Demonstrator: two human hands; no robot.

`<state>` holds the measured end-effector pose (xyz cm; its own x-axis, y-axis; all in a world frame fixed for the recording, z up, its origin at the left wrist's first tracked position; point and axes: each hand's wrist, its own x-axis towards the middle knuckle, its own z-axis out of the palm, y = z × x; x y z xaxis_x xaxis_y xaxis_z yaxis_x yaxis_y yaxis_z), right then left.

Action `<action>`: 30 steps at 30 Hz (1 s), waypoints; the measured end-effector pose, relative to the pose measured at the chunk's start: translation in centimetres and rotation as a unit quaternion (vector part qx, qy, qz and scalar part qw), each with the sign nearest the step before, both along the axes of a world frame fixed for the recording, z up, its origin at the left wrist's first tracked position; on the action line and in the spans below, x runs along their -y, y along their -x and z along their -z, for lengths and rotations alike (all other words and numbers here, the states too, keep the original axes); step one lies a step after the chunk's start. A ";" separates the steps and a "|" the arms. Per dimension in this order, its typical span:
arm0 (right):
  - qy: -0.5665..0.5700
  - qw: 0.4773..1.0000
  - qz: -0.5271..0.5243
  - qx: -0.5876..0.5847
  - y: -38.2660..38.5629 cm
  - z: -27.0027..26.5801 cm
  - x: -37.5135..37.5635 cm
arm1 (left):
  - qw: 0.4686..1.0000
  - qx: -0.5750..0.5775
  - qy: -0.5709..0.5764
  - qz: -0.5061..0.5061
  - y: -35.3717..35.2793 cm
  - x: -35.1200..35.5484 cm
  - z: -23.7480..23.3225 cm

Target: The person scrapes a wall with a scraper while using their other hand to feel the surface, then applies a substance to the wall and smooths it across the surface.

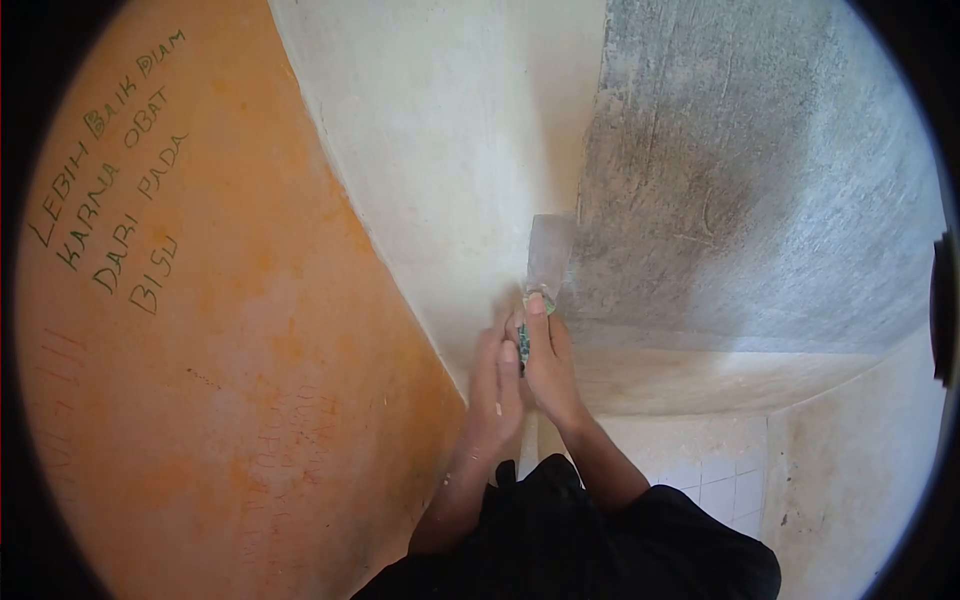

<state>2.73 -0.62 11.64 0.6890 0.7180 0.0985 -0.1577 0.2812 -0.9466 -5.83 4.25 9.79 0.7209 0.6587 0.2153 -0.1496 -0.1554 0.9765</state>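
A flat metal scraper (551,250) with a green handle stands upright in front of me, its blade over the border between the pale wall strip and the rough grey wall patch (700,190). My right hand (548,355) is closed round the handle, the thumb lying along the base of the blade. Close beside it on the left, my left hand (498,375) has its fingers against the lower part of the green handle. Whitish smears mark the left hand and forearm.
An orange wall (250,300) with green and faint red handwriting fills the left side. The pale wall strip (420,130) runs between it and the grey patch. White floor tiles (717,495) lie below right. A dark object (942,310) juts in at the right edge.
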 end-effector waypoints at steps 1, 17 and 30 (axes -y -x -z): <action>0.035 0.998 0.025 0.040 0.0 -0.2 0.0 | 0.996 0.022 -0.075 -0.044 -0.7 0.7 0.8; 0.077 0.891 0.272 0.355 -10.2 4.2 11.3 | 0.926 0.097 -0.294 -0.216 -3.3 1.4 1.9; 0.289 0.690 0.404 0.527 -19.7 6.4 20.3 | 0.910 0.103 -0.256 -0.311 -5.1 2.8 0.9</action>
